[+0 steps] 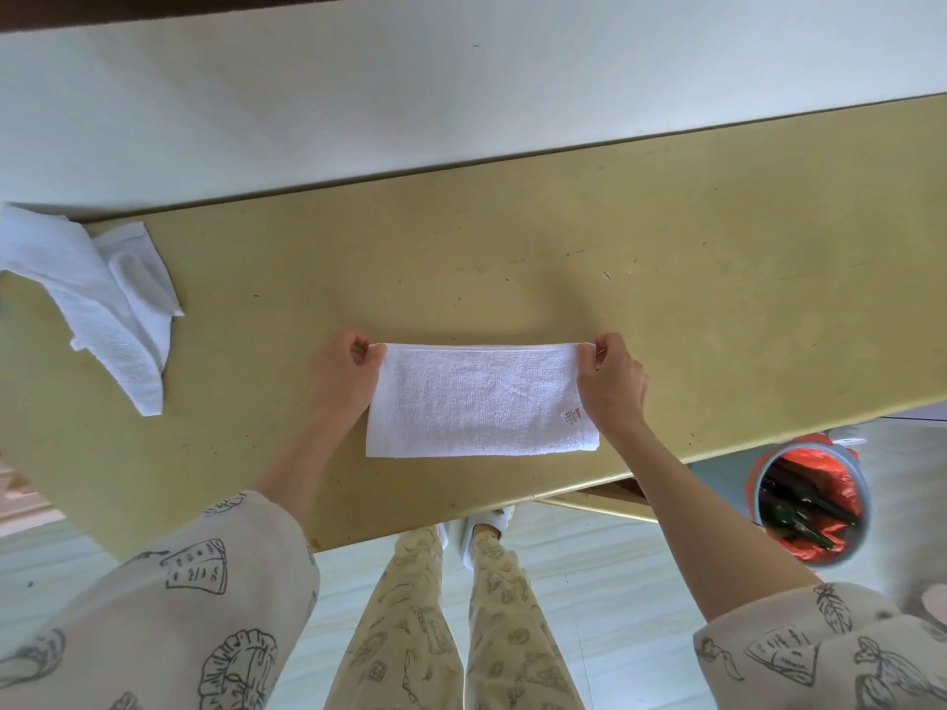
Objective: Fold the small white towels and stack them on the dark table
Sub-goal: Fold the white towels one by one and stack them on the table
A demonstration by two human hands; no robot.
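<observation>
A: Towel first — where is it?

B: The small white terry towel (481,399) lies flat on the yellowish, scuffed worktop (717,299), near its front edge, already doubled into a long rectangle. A tiny red label shows near its right end.

A: And the hands?

B: The left hand (341,376) pinches the far left corner, the right hand (612,381) the far right corner — each grip closed on cloth, thumb against curled fingers. Holding both far corners keeps that edge taut and level, which I judge is so the layers line up squarely.

A: What next, do you think?

B: Probably 1 more fold, end to end, to make it compact enough to stack. The corners would need to meet, or it will come out skewed.

A: Anything else waiting?

B: A crumpled loose heap of white towels (102,304) sits at the worktop's left end, well apart, unfolded. I see no folded stack. A grey bin with an orange liner (809,499) stands on the floor at the right.
</observation>
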